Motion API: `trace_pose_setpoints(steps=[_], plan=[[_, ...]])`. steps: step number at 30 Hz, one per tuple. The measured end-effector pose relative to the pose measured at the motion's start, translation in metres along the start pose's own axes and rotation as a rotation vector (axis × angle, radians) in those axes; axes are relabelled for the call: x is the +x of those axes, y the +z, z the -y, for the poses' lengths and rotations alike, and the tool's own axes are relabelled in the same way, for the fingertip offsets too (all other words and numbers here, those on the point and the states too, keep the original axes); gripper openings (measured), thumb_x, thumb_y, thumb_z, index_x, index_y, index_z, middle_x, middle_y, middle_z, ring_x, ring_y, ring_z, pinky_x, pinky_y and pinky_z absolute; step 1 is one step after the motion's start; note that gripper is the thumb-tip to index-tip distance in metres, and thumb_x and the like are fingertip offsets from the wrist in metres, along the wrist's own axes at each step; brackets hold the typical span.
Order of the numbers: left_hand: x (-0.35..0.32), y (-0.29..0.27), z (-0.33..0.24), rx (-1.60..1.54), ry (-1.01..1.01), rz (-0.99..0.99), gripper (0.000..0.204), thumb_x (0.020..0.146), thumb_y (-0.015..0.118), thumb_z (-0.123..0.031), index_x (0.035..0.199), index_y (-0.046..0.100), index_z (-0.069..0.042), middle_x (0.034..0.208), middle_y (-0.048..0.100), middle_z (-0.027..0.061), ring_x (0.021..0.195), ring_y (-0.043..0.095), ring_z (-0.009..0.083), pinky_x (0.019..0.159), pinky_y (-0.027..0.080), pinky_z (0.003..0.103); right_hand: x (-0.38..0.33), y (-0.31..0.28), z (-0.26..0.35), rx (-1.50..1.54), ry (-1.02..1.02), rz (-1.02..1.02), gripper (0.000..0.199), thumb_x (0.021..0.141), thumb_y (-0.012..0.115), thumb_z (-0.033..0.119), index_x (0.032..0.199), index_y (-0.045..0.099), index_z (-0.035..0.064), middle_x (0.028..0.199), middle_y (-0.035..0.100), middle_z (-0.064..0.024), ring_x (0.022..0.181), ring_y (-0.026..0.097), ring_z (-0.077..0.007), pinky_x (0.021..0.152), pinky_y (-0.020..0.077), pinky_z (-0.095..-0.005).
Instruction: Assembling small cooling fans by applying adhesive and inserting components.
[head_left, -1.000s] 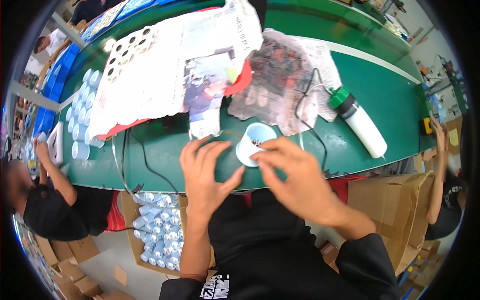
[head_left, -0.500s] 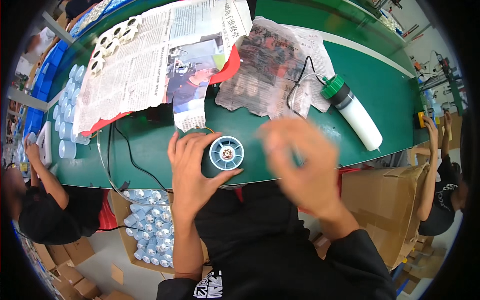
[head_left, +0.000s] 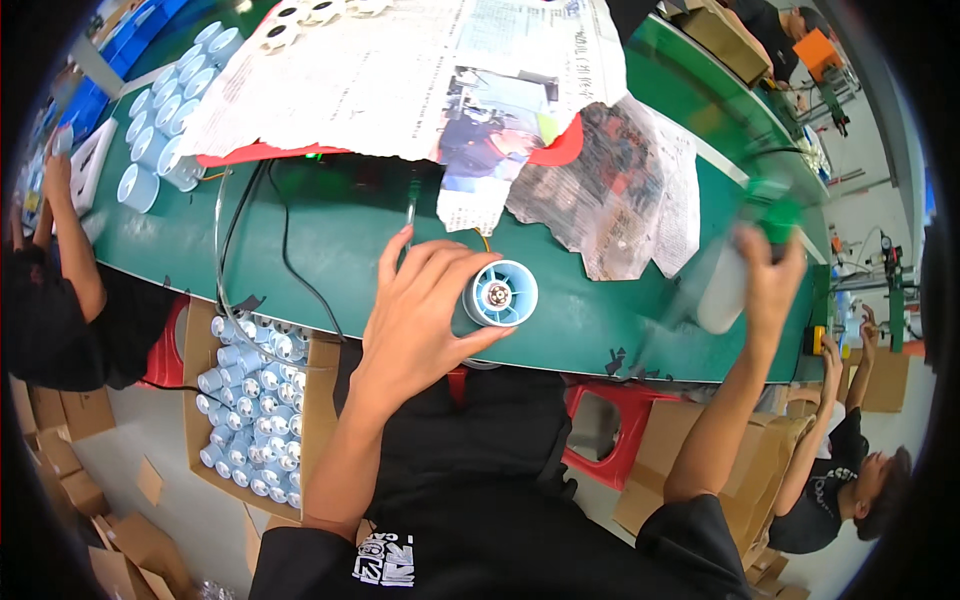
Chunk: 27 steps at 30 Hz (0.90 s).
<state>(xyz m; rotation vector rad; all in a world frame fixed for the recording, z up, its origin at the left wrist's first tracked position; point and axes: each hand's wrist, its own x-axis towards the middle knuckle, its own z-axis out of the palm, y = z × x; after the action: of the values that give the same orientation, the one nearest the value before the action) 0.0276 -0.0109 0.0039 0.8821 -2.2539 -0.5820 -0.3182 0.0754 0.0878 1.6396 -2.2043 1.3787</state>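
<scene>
My left hand (head_left: 420,315) grips a pale blue round fan housing (head_left: 499,293) lying on its side near the front edge of the green table (head_left: 340,235), its open face with hub and blades turned toward me. My right hand (head_left: 768,270) has reached to the far right and closes around a white squeeze bottle (head_left: 722,292) with a green cap (head_left: 775,208); both are blurred by motion.
Newspaper sheets (head_left: 420,70) cover the table's back over a red mat. Black cables (head_left: 285,255) run across the green top. Pale blue housings (head_left: 150,150) stand at the left; a carton (head_left: 245,400) holds several more below. Other people work at both sides.
My right hand left the housing and swung right to the squeeze bottle. The housing was turned onto its side, and my left hand now holds it alone.
</scene>
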Motion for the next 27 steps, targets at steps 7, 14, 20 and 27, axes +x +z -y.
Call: trace_pose_setpoints(steps=[7, 14, 20, 27], plan=[[-0.001, 0.002, -0.001, -0.017, -0.026, -0.023, 0.059, 0.063, 0.085, -0.025, 0.115, 0.061, -0.01, 0.112, 0.064, 0.0049, 0.11, 0.058, 0.024, 0.112, 0.027, 0.05, 0.055, 0.06, 0.069, 1.528, 0.28, -0.092, 0.082, 0.07, 0.079, 0.056, 0.115, 0.049, -0.0051, 0.093, 0.053, -0.0101, 0.089, 0.053, -0.0242, 0.095, 0.0441, -0.045], [0.002, 0.004, -0.001, -0.042, -0.011, -0.03, 0.061, 0.062, 0.087, -0.026, 0.115, 0.061, -0.012, 0.11, 0.064, 0.0037, 0.108, 0.058, 0.0236, 0.112, 0.026, 0.049, 0.046, 0.113, 0.073, 1.756, 0.17, 0.489, 0.082, 0.083, 0.051, 0.07, 0.127, 0.045, 0.0009, 0.087, 0.052, -0.009, 0.078, 0.05, -0.023, 0.073, 0.0423, -0.0414], [0.002, 0.003, 0.001, 0.002, -0.018, -0.004, 0.06, 0.067, 0.084, -0.028, 0.119, 0.06, -0.013, 0.104, 0.06, 0.0014, 0.107, 0.056, 0.0204, 0.111, 0.028, 0.049, 0.037, 0.131, 0.063, 1.751, 0.288, 0.38, 0.079, 0.08, 0.059, 0.066, 0.122, 0.045, -0.0002, 0.085, 0.049, -0.0083, 0.076, 0.047, -0.0207, 0.076, 0.0391, -0.0374], [0.002, 0.004, 0.001, 0.006, -0.027, -0.022, 0.063, 0.063, 0.086, -0.025, 0.119, 0.06, -0.014, 0.104, 0.06, 0.0011, 0.106, 0.056, 0.0204, 0.11, 0.029, 0.049, 0.032, 0.13, 0.07, 1.697, 0.146, 0.518, 0.083, 0.078, 0.06, 0.067, 0.123, 0.046, -0.0007, 0.089, 0.051, -0.0098, 0.08, 0.049, -0.0218, 0.077, 0.0394, -0.0402]])
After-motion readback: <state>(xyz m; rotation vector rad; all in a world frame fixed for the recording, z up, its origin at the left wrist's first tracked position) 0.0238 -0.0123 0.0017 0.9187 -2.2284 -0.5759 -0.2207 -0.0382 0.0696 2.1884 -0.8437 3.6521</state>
